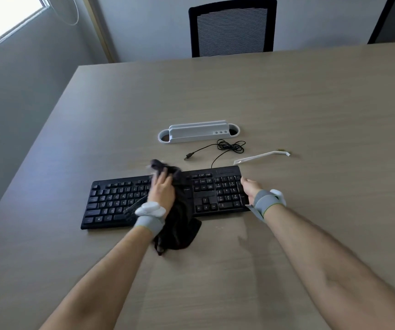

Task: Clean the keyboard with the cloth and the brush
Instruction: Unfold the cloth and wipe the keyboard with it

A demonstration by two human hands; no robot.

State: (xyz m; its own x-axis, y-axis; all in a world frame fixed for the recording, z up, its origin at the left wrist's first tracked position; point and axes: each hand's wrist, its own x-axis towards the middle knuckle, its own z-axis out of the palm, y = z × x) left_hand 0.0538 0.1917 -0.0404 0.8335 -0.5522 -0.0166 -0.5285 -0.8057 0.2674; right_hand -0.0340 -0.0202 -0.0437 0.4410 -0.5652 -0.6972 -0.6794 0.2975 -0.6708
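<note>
Pale wood-grain bench (239,96) fills the view, with a black mesh chair (232,27) at its far edge. Near the person lies the black keyboard (206,194), its cable (227,147) coiled loosely behind it. The left hand (162,190) presses a dark cloth (179,225) over the middle keys, its grip closed on the bunched fabric; blur suggests a wiping stroke. The right hand (251,186) clasps the keyboard's right end, steadying it. So the cloth step looks to be in hand. The white brush (262,157) lies untouched just behind the keyboard, near a white stand (198,134). Next, probably, the remaining keys need wiping, then the brush must be reached for.
</note>
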